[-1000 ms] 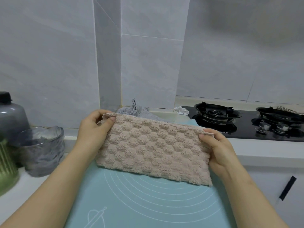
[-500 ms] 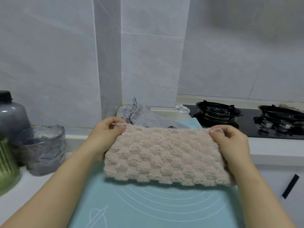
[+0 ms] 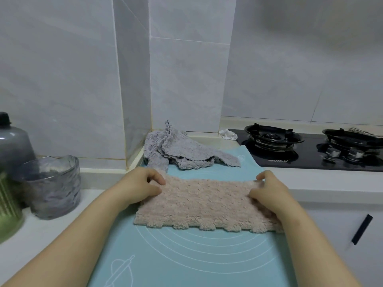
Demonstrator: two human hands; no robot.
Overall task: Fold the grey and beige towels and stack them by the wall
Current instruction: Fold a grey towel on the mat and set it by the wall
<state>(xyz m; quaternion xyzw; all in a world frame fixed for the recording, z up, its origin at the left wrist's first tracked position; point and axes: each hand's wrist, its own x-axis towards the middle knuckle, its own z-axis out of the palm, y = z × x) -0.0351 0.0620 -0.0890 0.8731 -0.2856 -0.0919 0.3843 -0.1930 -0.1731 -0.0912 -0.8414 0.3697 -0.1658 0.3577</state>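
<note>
The beige towel (image 3: 205,204) lies flat on the light blue mat (image 3: 186,257), folded into a wide rectangle. My left hand (image 3: 143,186) pinches its far left corner, and my right hand (image 3: 267,193) pinches its far right corner, with the palm resting on the towel's right edge. The grey towel (image 3: 182,151) lies crumpled and unfolded behind it, in the corner by the tiled wall.
A glass jar (image 3: 51,185), a dark bottle (image 3: 14,143) and a green container (image 3: 8,210) stand on the counter at left. A black gas hob (image 3: 310,150) with two burners sits at right. A small white object (image 3: 228,134) lies by the wall. Cabinet fronts drop below the counter edge at right.
Both hands have lowered the beige towel from mid-air onto the mat. It now lies flat, with its fluffier side up.
</note>
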